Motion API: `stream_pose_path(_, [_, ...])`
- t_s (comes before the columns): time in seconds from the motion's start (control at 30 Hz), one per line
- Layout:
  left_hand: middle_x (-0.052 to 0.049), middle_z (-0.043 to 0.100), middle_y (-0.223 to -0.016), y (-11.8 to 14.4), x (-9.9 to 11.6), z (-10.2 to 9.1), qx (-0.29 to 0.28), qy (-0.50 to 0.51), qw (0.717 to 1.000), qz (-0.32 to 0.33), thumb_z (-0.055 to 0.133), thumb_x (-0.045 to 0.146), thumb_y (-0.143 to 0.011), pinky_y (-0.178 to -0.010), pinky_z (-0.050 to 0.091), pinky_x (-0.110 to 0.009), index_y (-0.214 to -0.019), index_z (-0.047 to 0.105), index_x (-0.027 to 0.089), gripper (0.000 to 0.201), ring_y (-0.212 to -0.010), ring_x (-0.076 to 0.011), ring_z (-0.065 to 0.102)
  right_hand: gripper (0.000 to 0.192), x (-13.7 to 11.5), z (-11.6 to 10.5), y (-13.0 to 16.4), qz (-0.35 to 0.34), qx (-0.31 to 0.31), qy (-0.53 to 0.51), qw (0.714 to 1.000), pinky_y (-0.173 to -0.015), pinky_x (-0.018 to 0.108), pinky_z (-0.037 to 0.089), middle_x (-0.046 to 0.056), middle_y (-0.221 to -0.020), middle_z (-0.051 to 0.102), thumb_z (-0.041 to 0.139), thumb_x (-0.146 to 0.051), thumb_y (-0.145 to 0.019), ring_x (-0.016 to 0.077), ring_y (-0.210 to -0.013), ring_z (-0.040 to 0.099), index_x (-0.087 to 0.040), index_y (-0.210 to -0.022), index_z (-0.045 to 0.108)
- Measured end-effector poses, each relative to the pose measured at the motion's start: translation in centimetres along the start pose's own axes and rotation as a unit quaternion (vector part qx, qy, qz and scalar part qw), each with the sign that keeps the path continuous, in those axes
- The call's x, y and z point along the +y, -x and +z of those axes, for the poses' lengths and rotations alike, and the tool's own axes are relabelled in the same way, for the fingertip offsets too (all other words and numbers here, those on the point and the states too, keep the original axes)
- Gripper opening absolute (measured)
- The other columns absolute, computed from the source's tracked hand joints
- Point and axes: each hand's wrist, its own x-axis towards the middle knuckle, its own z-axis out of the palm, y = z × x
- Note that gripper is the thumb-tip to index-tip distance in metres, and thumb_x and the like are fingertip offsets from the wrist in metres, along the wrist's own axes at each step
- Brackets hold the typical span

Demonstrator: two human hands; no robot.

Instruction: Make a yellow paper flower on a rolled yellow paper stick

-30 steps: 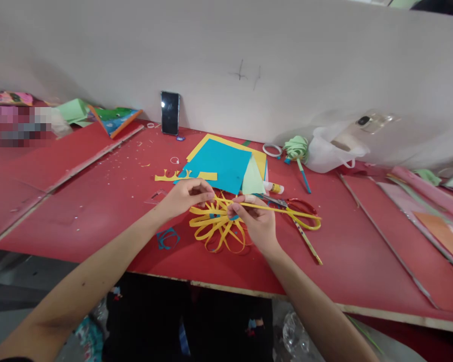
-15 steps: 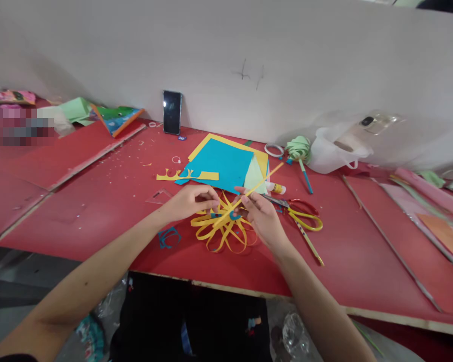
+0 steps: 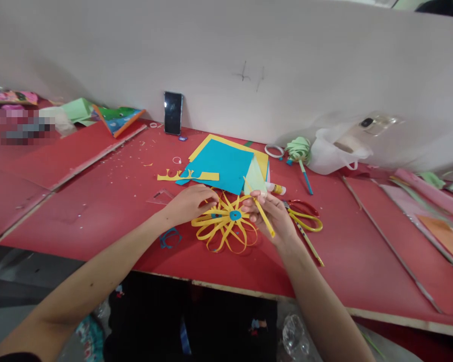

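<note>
My right hand grips a thin yellow paper stick between thumb and fingers, its lower end slanting toward me. Beside it on the red table lies a yellow flower of looped paper strips with a blue round centre. A second blue patch shows among the loops to the left. My left hand is at the flower's upper left, fingers curled and closed at the loops; its fingertips are partly hidden. Blue paper scraps lie just below the left wrist.
Blue paper lies over yellow sheets behind the hands, with a cut yellow strip on its left. Scissors, a pencil and a glue stick lie at right. A phone leans on the wall near a white bag.
My right hand has moved slightly right and turned the yellow stick from slanting up-right to slanting down-right. The flower's blue centre is now uncovered. My left hand stays nearly in place.
</note>
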Motion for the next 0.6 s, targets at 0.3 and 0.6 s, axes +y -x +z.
stream_pose_path(0.3, [-0.004, 0.068, -0.094, 0.0, 0.0, 0.0, -0.013, 0.004, 1.0, -0.004, 0.048, 0.028, -0.095, -0.079, 0.043, -0.03, -0.094, 0.062, 0.02, 0.017, -0.09, -0.0182, 0.059, 0.035, 0.3, -0.2, 0.1, -0.007, 0.012, 0.06, 0.998, -0.049, 0.023, 0.058, 0.005, -0.077, 0.074, 0.082, -0.045, -0.065, 0.0197, -0.069, 0.073, -0.02, -0.087, 0.07])
stream_pose_path(0.6, [-0.006, 0.068, -0.097, 0.1, 0.1, 0.7, -0.025, -0.015, 0.998, 0.063, 0.054, 0.029, -0.093, -0.084, 0.044, -0.031, -0.094, 0.063, 0.017, 0.015, -0.093, -0.0188, 0.058, 0.028, -0.9, 0.2, 0.2, -0.031, 0.042, 0.005, 0.999, -0.041, 0.015, 0.05, -0.002, -0.06, 0.063, 0.084, -0.04, -0.063, 0.0086, -0.048, 0.062, -0.021, -0.078, 0.071])
